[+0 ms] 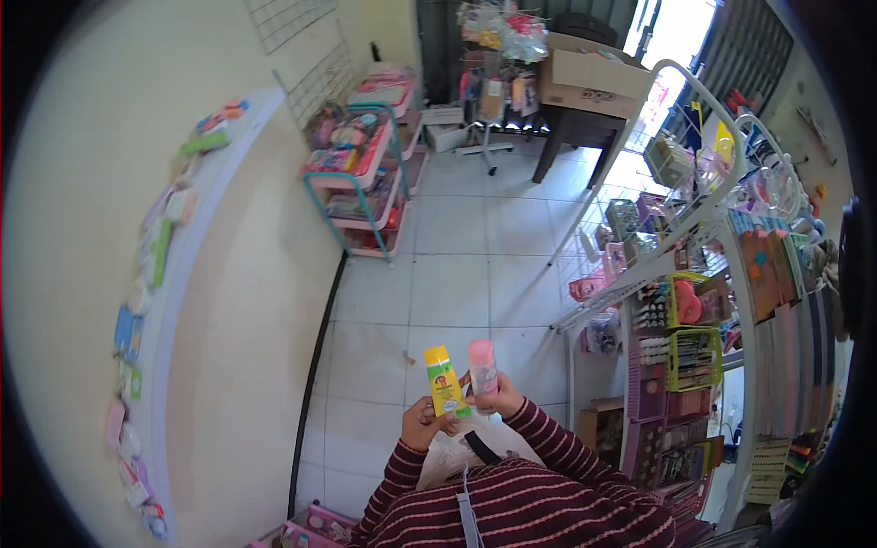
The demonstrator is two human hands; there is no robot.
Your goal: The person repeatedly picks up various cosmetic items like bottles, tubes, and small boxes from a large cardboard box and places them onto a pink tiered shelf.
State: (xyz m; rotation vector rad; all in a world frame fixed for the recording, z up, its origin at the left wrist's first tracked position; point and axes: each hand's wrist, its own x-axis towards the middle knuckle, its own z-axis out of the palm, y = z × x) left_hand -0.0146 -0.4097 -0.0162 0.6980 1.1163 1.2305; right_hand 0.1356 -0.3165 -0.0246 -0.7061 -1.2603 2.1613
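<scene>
My left hand [422,424] is closed on the lower part of a yellow and green tube [444,384], held upright in front of my body. Beside it, my right hand [499,398] grips a pink bottle [482,365], also upright. The two containers are close together, with the tube on the left and a little lower. Some of my right fingers are hidden behind the bottle. Below both hands is a pale cloth or bag [457,449] at my waist.
Along the left wall runs a white shelf [187,265] with small packages. A trolley [356,178] of goods stands ahead. Behind it are a dark table [575,137] and a cardboard box [589,82]. White metal racks [676,233] with baskets fill the right side.
</scene>
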